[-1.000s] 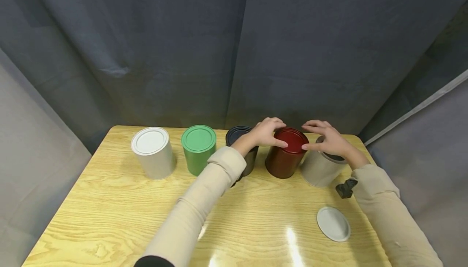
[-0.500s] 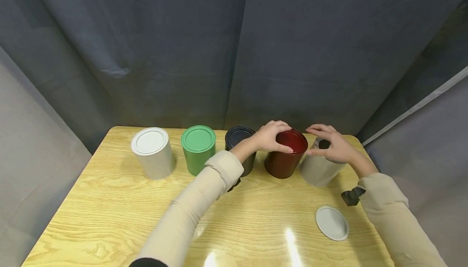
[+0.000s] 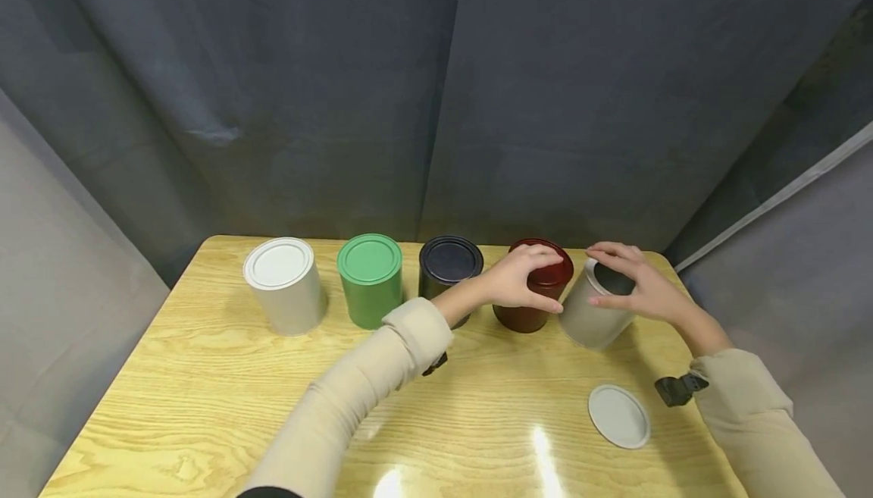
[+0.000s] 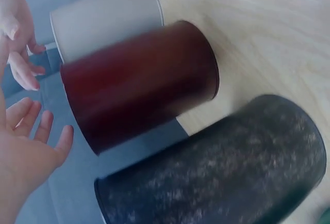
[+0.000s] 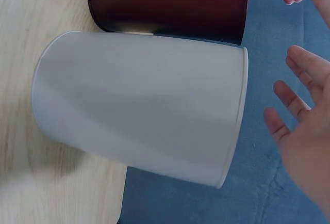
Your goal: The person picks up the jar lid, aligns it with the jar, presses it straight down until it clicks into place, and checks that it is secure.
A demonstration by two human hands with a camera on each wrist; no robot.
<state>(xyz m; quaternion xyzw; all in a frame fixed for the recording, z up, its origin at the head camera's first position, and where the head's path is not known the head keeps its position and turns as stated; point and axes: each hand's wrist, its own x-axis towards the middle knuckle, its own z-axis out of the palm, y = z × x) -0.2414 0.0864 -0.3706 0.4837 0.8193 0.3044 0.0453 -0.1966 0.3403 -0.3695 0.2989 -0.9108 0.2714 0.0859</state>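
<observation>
My left hand (image 3: 524, 280) hovers over the dark red can (image 3: 528, 317), thumb and fingers spread apart and holding nothing. In the left wrist view a gap shows between its fingertips and that can's rim. Above the light grey can (image 3: 588, 314) is my right hand (image 3: 637, 283), its fingers loosely bent around air. The right wrist view shows this hand apart from the grey can's rim. The grey can has no lid on it and its inside looks dark. A round grey lid (image 3: 619, 416) lies flat on the table in front of it.
A black can (image 3: 450, 261), a green can (image 3: 370, 286) and a white can (image 3: 283, 286) stand in a row to the left, each with its lid on. They are near the back edge of the wooden table (image 3: 204, 407). Dark curtains (image 3: 327, 104) hang behind.
Both hands have moved right and slightly toward me, from around the red can's top to over the red and grey cans. The cans and the loose lid look unmoved.
</observation>
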